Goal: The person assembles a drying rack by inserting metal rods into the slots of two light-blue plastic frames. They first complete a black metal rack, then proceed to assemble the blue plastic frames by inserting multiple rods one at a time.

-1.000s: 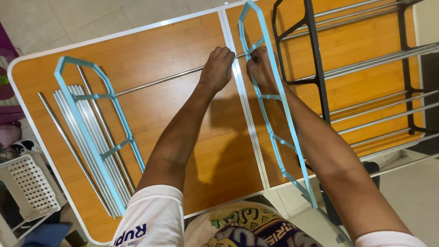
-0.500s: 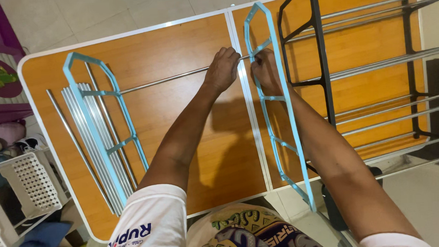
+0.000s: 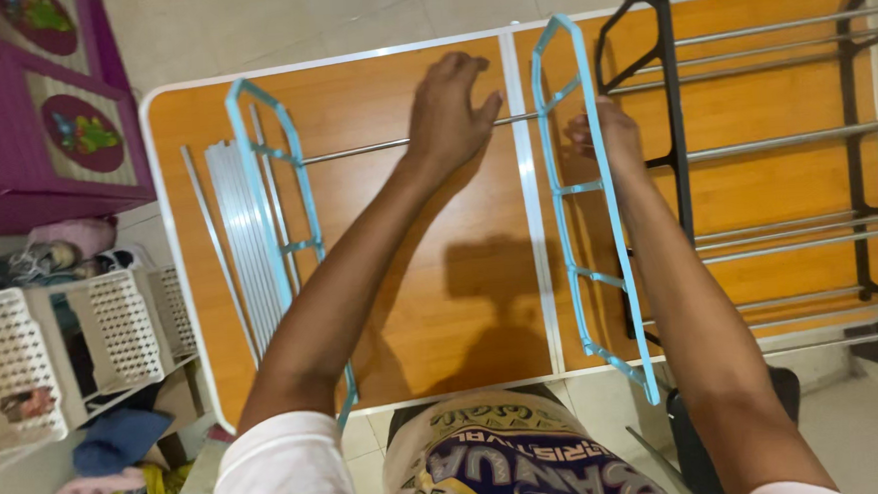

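**Hands at the rod-to-frame joint of a light-blue rack**

Left hand (image 3: pixel 449 106) hovers over the thin metal rod (image 3: pixel 374 148), fingers loosely spread, palm down; looks like it's not clamped on the rod, though contact underneath is hidden. Right hand (image 3: pixel 603 133) sits behind the upright right blue side frame (image 3: pixel 592 199), fingers curled at a crossbar; cannot tell how tightly it pinches, since the frame bars cover them. The rod runs level between that frame and the left blue side frame (image 3: pixel 274 200), likely seated at both ends, so both frames stand on edge on the orange folding table (image 3: pixel 411 279). Spare silver rods (image 3: pixel 237 217) lie bundled flat just beside the left frame, within easy reach. A finished black rack (image 3: pixel 754 140) with silver rods stands at the table's right end. White perforated baskets (image 3: pixel 74 346) sit on the floor at left; purple cabinet (image 3: pixel 31 108) with round picture panels behind.
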